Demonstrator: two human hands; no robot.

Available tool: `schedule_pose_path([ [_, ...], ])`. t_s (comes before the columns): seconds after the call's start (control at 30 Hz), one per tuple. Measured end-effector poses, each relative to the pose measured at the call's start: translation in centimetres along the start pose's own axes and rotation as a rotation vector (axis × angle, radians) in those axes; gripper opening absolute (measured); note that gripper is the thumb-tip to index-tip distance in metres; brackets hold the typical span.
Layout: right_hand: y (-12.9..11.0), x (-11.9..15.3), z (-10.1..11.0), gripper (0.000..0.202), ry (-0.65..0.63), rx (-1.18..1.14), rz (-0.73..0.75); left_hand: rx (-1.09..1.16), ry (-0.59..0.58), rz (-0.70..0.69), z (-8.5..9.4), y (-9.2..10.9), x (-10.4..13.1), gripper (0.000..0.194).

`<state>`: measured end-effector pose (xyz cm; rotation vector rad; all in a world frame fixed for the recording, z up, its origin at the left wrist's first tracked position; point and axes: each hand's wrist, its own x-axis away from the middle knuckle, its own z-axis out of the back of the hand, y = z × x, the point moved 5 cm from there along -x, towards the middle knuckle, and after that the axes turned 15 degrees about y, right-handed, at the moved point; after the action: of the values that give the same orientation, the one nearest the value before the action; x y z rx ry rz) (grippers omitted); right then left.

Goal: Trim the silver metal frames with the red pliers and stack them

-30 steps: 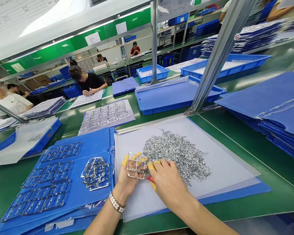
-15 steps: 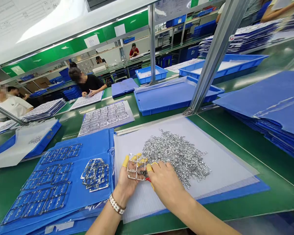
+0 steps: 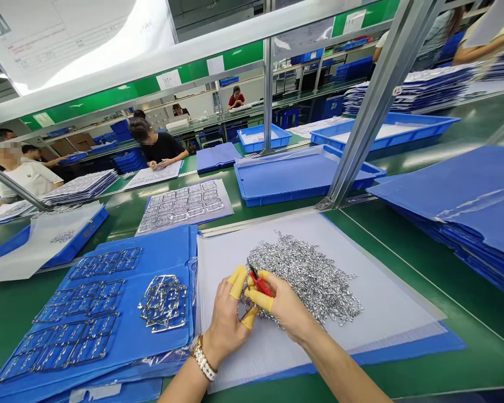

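Observation:
My right hand (image 3: 286,307) is closed around red-handled nippers (image 3: 261,284), their dark jaws pointing up and to the left. Beside it, my left hand (image 3: 227,322) has its fingers curled, back towards me; whatever it may hold is hidden. Both hands wear yellow finger covers and meet at the near left edge of a heap of small shiny metal pieces (image 3: 311,274). That heap lies on a white translucent sheet (image 3: 386,280). To the left, a pile of silvery sprue frames (image 3: 163,305) rests on blue boards (image 3: 151,246).
Larger frames with small parts (image 3: 79,341) lie in rows at left. Beyond are a sheet of frames (image 3: 185,204), a blue tray (image 3: 289,179) and a slanting metal post (image 3: 369,106). Blue boards (image 3: 457,184) are stacked right. A co-worker (image 3: 162,146) sits across the bench.
The small metal frame that lay on my left palm is out of sight. My left hand has turned over and curled. The nippers have swung upward in my right hand.

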<state>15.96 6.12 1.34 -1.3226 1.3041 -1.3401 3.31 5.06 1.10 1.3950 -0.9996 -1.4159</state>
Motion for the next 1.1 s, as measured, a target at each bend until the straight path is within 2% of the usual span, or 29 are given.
schedule_pose_path([
  [0.07,0.0,0.0,-0.1,0.024,-0.007,0.028,0.029,-0.016,0.0,-0.009,0.3,0.4,-0.1,0.058],
  [0.17,-0.3,0.1,0.7,0.021,0.1,0.209,0.178,0.059,0.063,0.08,1.0,0.9,-0.1,0.072],
  [0.27,-0.9,1.1,0.5,0.026,0.17,0.469,0.483,0.331,0.122,0.348,1.3,0.1,-0.2,0.076],
  [0.4,0.1,3.5,-2.3,0.036,0.081,0.811,0.869,0.778,0.143,0.763,-0.2,-2.6,-0.5,0.063],
  [0.5,1.1,5.0,-4.0,0.028,0.094,0.985,1.057,0.941,0.115,0.916,-1.6,-4.3,-0.9,0.063],
  [0.57,1.1,5.7,-4.2,0.024,0.109,1.005,1.125,0.987,0.09,0.965,-2.2,-4.8,-0.9,0.06],
  [0.7,-0.4,5.5,-2.8,0.035,0.116,0.951,1.081,0.995,0.112,0.925,-1.7,-4.3,-1.0,0.053],
  [0.83,-1.4,3.3,-1.3,0.027,0.161,1.149,0.93,0.975,0.168,0.859,-1.0,-3.7,-1.1,0.048],
  [0.93,-1.3,2.2,-1.5,0.025,0.14,1.283,0.853,0.973,0.183,0.849,-1.0,-4.1,-1.0,0.045],
  [1.1,-1.3,2.0,-2.5,0.023,0.081,1.346,0.793,0.955,0.233,0.855,-0.7,-4.6,-0.7,0.038],
])
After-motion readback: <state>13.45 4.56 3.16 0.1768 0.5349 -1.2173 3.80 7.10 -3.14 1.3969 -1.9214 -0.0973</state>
